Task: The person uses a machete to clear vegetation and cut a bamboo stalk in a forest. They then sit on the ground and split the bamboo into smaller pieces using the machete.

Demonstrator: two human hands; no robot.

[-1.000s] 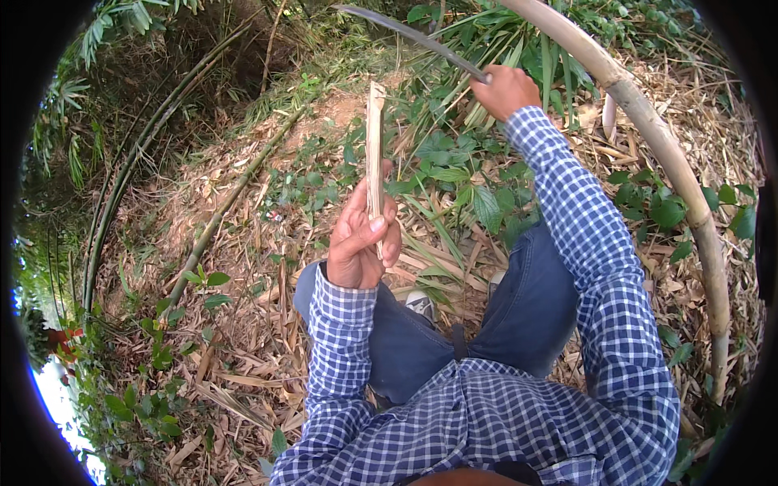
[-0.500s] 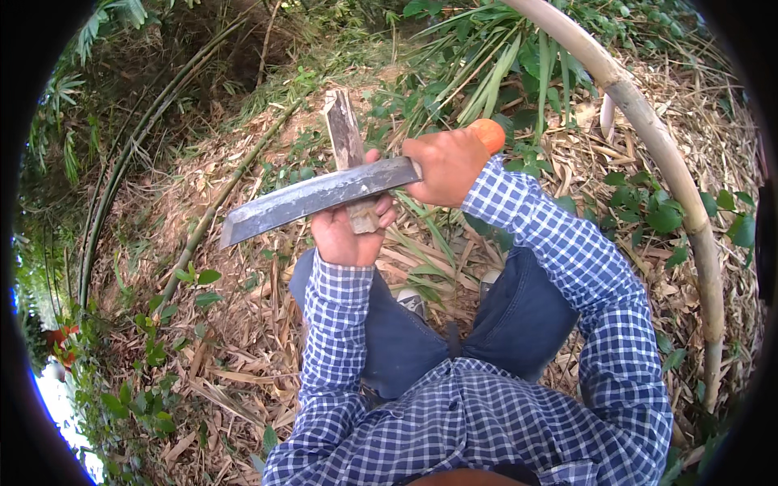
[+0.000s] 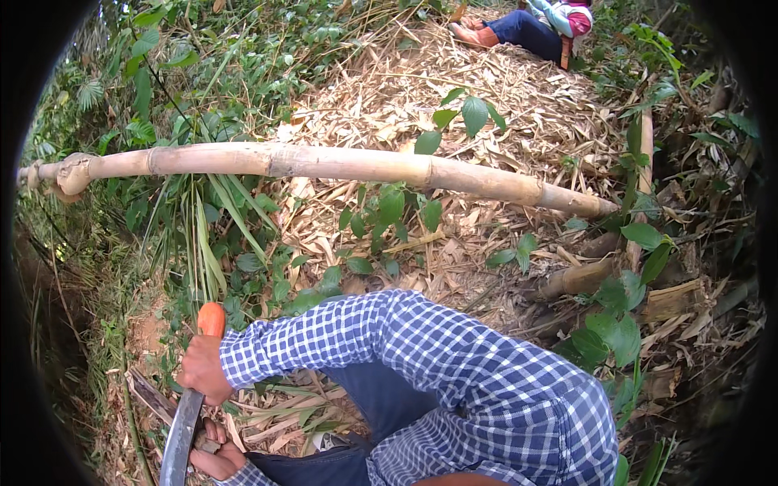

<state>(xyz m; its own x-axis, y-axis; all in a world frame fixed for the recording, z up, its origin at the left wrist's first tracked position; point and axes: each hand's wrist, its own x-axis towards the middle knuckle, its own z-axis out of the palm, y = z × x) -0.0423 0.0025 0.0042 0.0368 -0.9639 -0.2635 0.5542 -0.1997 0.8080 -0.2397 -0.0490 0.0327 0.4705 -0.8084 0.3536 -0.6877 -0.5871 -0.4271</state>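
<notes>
Splitting a bamboo strip with a machete

Right hand (image 3: 203,370) is clenched on the orange handle (image 3: 211,319) of the machete (image 3: 180,437), blade pointing down at the lower left, well below the long bamboo pole (image 3: 340,166). Left hand (image 3: 217,460), fingers curled, grips the bamboo strip (image 3: 154,398) just beside the blade. Best to keep the blade centred on the strip, left fingers clear of the edge, pressure steady.
</notes>
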